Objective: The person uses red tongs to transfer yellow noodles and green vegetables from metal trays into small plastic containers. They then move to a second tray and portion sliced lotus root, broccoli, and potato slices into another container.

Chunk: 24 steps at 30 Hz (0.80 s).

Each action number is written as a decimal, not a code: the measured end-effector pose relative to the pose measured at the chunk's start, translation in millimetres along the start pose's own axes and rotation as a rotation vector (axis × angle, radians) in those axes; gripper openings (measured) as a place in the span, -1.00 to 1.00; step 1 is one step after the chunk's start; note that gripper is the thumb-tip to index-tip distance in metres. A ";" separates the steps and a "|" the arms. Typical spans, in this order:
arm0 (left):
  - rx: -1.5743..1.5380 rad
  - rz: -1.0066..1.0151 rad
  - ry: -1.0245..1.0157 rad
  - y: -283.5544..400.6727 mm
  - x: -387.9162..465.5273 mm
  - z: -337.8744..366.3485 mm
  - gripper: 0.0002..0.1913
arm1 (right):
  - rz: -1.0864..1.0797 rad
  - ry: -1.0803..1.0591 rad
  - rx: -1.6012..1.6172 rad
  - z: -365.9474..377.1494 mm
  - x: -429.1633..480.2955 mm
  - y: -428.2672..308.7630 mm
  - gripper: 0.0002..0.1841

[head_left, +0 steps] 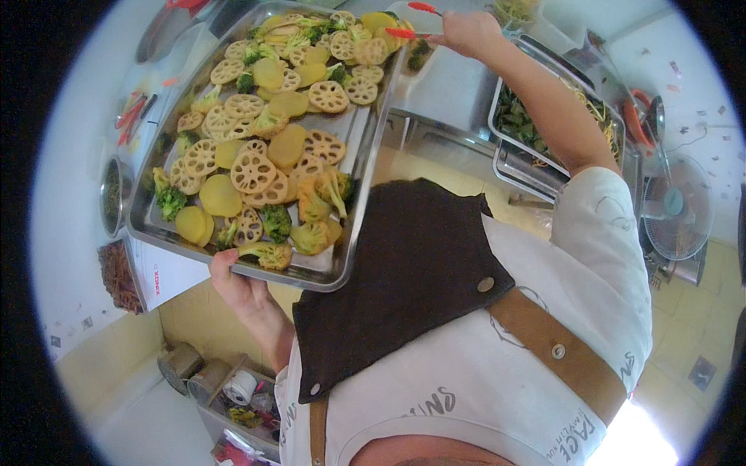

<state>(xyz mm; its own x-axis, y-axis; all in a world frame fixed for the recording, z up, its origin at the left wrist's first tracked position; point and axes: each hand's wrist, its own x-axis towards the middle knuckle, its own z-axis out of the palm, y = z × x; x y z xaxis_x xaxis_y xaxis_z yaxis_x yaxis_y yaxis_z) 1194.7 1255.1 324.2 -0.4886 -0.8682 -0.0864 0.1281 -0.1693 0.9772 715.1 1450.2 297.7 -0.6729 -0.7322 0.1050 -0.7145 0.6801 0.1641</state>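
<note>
My left hand (247, 285) grips the near edge of a rectangular stainless steel tray (320, 279), thumb over the rim and fingers beneath. Lotus root slices (253, 172), potato-like yellow slices (221, 195) and broccoli florets (275, 224) lie spread in it, with bare metal showing on the right side. In my right hand (472, 32) is a pair of tongs with red tips (402, 33). The tips are apart, at the tray's far right corner, and I cannot tell whether they touch food.
Steel trays of dark green vegetables (524, 119) stand on the right, partly behind my right arm. Beyond them is a standing fan (676, 198). A steel bowl (113, 195) and several red-handled utensils (134, 119) lie left of the tray. Containers (239, 387) fill a lower shelf.
</note>
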 end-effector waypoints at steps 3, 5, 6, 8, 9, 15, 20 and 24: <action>-0.041 0.018 -0.022 -10.1 8.5 -20.1 -0.35 | -0.059 0.003 -0.028 -41.3 -18.4 -12.8 -0.28; -0.088 -0.005 -0.019 -8.5 6.4 -16.3 -0.35 | -0.120 -0.031 0.019 -58.1 -36.9 -20.1 -0.27; -0.104 -0.006 -0.020 -8.4 4.1 -15.5 -0.35 | -0.174 -0.076 0.026 -68.6 -52.5 -30.6 -0.26; -0.130 -0.006 -0.016 -7.0 1.5 -12.3 -0.35 | -0.270 -0.165 0.036 -88.4 -82.6 -54.7 -0.24; -0.155 -0.022 0.001 -6.0 2.1 -9.8 -0.34 | -0.292 -0.171 0.042 -88.5 -88.5 -62.8 -0.23; -0.261 -0.147 0.031 -2.2 13.2 -6.4 -0.35 | -0.203 -0.212 0.059 -59.3 -62.6 -83.5 -0.28; -0.198 -0.012 -0.043 -9.1 7.1 -17.5 -0.35 | -0.079 -0.203 0.065 -40.1 -33.0 -79.6 -0.38; -0.266 -0.059 -0.034 1.5 3.7 0.2 -0.34 | 0.029 -0.220 0.147 -9.6 -3.8 -70.3 -0.35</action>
<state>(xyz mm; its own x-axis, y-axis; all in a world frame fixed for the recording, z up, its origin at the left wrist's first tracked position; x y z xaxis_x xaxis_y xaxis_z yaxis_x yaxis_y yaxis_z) 1192.9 1251.6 325.4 -0.5300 -0.8379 -0.1303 0.3184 -0.3391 0.8852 769.7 1404.9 295.1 -0.7073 -0.6983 -0.1105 -0.7039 0.7101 0.0179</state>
